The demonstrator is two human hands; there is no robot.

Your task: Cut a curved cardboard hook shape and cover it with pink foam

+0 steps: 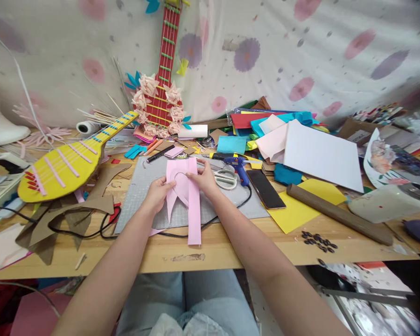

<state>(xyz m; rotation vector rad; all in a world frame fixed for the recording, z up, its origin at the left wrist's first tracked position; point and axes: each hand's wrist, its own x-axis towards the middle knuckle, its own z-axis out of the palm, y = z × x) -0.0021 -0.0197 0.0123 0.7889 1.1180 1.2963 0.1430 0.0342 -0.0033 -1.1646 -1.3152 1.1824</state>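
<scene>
Both hands hold a pink sheet (192,205) that has been cut, with a rounded cutout near its top and a long strip hanging over the table's front edge. My left hand (158,193) grips its left side. My right hand (205,176) pinches its upper right part. The sheet lies over a grey cutting mat (140,196). White-handled scissors (225,178) and a blue glue gun (240,167) rest just right of my right hand.
A black phone (265,188), yellow paper (294,212) and a brown rolling pin (339,213) lie to the right. A yellow cardboard guitar (66,165) and cardboard scraps (70,217) sit left. A red guitar (163,79) leans at the back. Coloured paper piles (301,140) fill the back right.
</scene>
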